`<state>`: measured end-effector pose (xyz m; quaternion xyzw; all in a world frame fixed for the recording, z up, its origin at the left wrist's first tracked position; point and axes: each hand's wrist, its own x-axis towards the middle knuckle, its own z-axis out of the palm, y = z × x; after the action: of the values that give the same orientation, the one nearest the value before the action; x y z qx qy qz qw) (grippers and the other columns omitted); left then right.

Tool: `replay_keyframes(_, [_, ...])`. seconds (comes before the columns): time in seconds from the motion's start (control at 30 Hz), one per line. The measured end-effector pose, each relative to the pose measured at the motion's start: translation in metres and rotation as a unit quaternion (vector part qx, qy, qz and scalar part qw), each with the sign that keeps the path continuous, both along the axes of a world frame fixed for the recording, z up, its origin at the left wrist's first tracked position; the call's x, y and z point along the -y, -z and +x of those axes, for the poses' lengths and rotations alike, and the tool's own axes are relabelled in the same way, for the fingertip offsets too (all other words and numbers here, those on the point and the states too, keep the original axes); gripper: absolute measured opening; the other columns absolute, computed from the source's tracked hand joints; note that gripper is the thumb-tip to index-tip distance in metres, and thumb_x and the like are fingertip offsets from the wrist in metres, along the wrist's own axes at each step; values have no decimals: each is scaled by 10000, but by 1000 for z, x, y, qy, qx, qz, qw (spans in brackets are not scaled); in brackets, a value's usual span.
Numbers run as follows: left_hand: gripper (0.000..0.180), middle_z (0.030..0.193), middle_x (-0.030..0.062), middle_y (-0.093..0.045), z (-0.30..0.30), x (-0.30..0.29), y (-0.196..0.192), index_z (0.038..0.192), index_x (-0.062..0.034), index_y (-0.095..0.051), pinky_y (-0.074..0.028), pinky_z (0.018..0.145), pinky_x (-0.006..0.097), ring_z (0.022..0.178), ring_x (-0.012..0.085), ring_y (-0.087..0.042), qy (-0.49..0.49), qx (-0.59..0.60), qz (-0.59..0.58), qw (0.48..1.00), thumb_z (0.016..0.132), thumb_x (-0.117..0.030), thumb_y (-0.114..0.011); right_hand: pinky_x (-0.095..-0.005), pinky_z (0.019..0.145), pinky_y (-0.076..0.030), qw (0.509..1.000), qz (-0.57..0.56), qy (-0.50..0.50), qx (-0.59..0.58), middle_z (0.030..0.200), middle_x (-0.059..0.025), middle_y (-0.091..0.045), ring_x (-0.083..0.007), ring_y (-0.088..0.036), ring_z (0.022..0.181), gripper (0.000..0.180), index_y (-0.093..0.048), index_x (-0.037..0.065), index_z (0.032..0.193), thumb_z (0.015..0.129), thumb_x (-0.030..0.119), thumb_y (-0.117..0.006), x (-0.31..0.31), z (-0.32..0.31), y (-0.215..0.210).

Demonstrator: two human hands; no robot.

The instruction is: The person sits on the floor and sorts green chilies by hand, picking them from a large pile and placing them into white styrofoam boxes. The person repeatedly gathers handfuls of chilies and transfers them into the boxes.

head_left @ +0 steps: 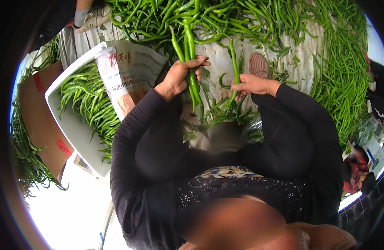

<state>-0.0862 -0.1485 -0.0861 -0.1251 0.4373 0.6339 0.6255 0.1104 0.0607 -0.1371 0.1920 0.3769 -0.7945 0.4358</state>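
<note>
Over the pale sheet (219, 56), I look down from the head view at two bare hands, well apart from the crate and near each other. My left hand (182, 76) is closed around a few long green peppers (189, 43), its thumb lying across them; they stick out both above and below the grip. My right hand (251, 86) pinches a single pepper (233, 58) between thumb and fingers, its upper part pointing away from me. Beyond both hands I see a big heap of peppers (258, 18), and another pile (342, 91) runs down the right side. At my left, a white crate (73, 125) holds more peppers (89, 100), with a newspaper (135, 66) along its right side. Brown cardboard (39, 110) stands left of the crate. A patterned shoe (258, 64) shows just beyond my right hand.
</note>
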Motion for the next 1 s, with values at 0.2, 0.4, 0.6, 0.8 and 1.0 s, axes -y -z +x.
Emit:
replay_keyframes(0.2, [355, 1061, 113, -632, 15, -6, 17, 1205, 61, -553, -501, 629, 254, 719, 109, -560, 47, 52, -21, 997, 916, -141, -593, -327, 784, -555, 990, -139, 27, -7, 1107, -172, -629, -209, -671, 868, 251, -556, 10, 1075, 983, 232, -486, 4, -18, -15])
replay_keyframes(0.4, [375, 1054, 93, -634, 21, -8, 18, 1215, 38, -555, -508, 637, 253, 747, 114, -577, 53, 32, -24, 998, 918, -187, -603, -298, 707, -561, 998, -14, -32, -53, 1001, -130, -676, -188, -680, 781, 281, -560, -13, 1037, 966, 258, -530, 21, -23, -25])
replay_keyframes(0.6, [283, 827, 36, -639, 28, -13, 6, 1108, -42, -601, -513, 588, 256, 626, 127, -588, 63, 36, -51, 996, 882, -202, -660, -278, 632, -531, 973, 146, -58, -167, 897, -89, -674, -164, -659, 701, 352, -566, 17, 1140, 915, 284, -612, 34, -33, -29])
replay_keyframes(0.8, [255, 876, 50, -646, 24, -10, 9, 1059, -7, -614, -498, 644, 268, 696, 136, -589, 53, 21, 17, 998, 875, -181, -650, -325, 684, -498, 839, 303, -121, -436, 788, -125, -653, -199, -636, 712, 382, -613, 10, 1017, 816, 315, -722, 34, -50, -27])
replay_keyframes(1.0, [181, 924, 91, -625, -25, 6, -2, 952, 26, -605, -467, 738, 298, 791, 177, -556, -90, -10, 127, 988, 827, -103, -626, -409, 1026, -381, 633, 553, -202, -503, 1289, -187, -471, -340, -439, 1225, 526, -445, -20, 1264, 801, 134, -642, 3, -93, 32])
